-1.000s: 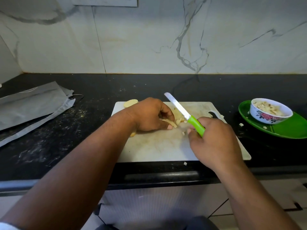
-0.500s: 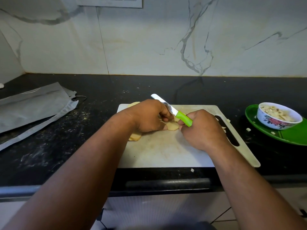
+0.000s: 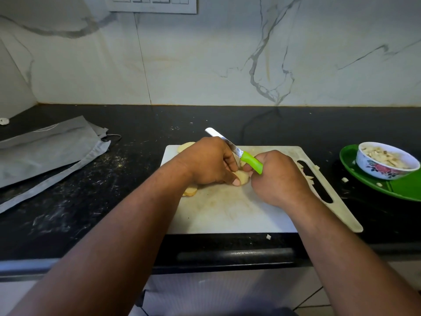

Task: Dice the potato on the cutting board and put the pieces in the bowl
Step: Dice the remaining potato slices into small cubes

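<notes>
Forearms reach in from the near edge over the white cutting board (image 3: 227, 215) on the black counter (image 3: 68, 201). We see the left hand (image 3: 209, 163) curled over a potato slice (image 3: 240, 176), pinning it; more slices (image 3: 190, 191) peek from under it. Right hand (image 3: 280, 179) grips the green-handled knife (image 3: 239, 153), blade angled up-left. Farther right, bowl (image 3: 387, 160) of diced pieces sits on a green plate (image 3: 401, 188). Grey cloth (image 3: 50, 144) lies far left.

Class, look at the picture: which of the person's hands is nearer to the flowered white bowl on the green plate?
Right. The right hand lies nearer the flowered white bowl; the left hand is farther left across the board.
</notes>
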Demonstrator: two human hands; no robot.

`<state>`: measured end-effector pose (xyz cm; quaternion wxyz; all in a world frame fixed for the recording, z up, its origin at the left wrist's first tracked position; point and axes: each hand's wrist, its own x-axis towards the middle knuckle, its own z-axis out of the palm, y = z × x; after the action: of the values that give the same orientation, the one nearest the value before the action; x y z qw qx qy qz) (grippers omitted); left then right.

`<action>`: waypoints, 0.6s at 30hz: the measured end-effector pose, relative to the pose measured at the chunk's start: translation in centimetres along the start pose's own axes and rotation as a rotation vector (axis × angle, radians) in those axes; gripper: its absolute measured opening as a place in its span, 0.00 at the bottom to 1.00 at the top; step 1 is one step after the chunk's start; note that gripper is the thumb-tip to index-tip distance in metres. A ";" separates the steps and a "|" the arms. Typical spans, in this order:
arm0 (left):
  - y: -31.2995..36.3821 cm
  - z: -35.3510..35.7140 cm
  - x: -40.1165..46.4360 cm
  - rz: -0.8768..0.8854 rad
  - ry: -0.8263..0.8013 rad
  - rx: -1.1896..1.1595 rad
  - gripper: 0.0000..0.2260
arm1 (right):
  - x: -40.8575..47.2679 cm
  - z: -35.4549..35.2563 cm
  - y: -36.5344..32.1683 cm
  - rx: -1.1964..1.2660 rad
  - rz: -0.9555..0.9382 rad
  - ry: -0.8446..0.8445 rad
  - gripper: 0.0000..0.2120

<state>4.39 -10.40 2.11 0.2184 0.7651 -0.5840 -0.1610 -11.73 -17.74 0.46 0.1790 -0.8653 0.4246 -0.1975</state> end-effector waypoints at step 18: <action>0.9 0.8 -0.3 -0.022 0.061 -0.013 0.13 | -2.2 -1.5 -0.2 0.046 -0.095 0.067 0.17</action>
<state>3.19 -10.41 1.88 0.2395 0.7745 -0.5676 -0.1437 -13.57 -16.05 1.42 0.1750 -0.8730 0.3842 -0.2443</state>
